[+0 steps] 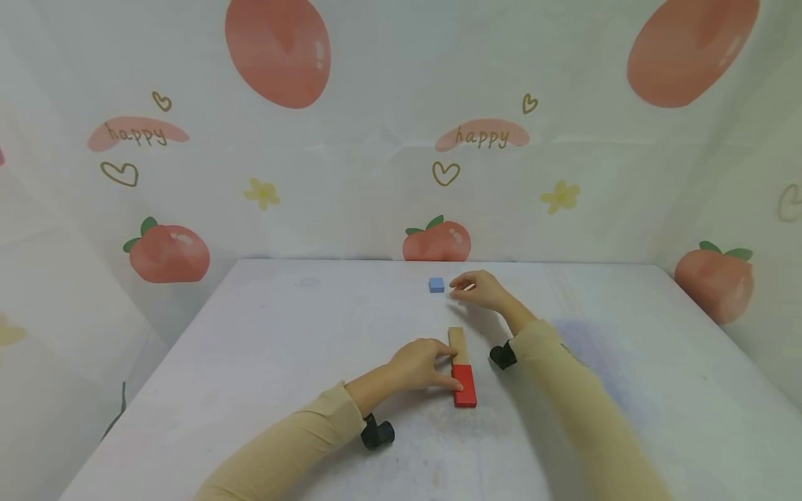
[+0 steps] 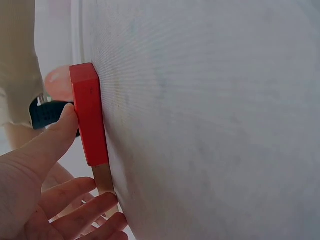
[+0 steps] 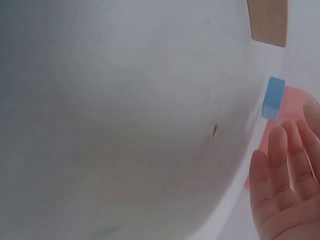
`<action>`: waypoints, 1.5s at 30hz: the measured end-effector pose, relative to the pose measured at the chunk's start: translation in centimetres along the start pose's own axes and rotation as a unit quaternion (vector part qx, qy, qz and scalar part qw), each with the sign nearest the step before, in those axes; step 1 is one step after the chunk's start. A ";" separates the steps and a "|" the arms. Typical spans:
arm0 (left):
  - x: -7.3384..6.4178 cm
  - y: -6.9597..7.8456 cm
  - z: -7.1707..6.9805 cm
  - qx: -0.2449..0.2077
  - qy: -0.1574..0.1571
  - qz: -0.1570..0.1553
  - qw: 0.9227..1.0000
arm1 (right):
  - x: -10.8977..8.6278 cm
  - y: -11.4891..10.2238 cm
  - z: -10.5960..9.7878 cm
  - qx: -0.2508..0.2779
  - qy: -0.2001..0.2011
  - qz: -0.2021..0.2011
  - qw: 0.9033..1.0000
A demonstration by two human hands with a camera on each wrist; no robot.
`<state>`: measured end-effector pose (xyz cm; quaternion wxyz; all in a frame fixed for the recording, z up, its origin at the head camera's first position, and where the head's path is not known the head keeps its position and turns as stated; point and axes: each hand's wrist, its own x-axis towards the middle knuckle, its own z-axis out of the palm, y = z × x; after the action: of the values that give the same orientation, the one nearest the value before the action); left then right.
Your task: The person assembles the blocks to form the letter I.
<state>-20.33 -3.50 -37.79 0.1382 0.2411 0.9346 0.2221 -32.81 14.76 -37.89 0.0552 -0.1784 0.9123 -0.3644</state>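
In the head view, a person's left hand rests its thumb on a red block and reaches its index finger to a wooden block in line with it on a white table, while the right hand, thumb and fingers loosely apart, hovers just right of a small blue block near the table's far edge. In the left wrist view, the thumb touches the red block's side, spread apart from fingers along the wooden block. In the right wrist view, the right hand's fingers extend near the blue block, loosely bent.
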 end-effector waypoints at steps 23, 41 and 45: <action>0.0 -0.1 0.0 0.008 0.003 0.014 1.000 | 3.3 -0.6 0.8 -0.005 -0.030 0.083 0.996; -0.1 0.0 -0.1 0.001 0.003 0.020 1.000 | 4.2 -0.5 1.3 -0.022 -0.021 0.077 0.997; -0.1 0.0 -0.1 0.000 0.003 0.018 1.000 | 4.3 -0.4 1.4 -0.038 -0.016 0.071 0.997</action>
<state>-20.32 -3.57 -37.71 0.1314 0.2576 0.9305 0.2249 -36.35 12.00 -38.49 0.0885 -0.1208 0.9349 -0.3217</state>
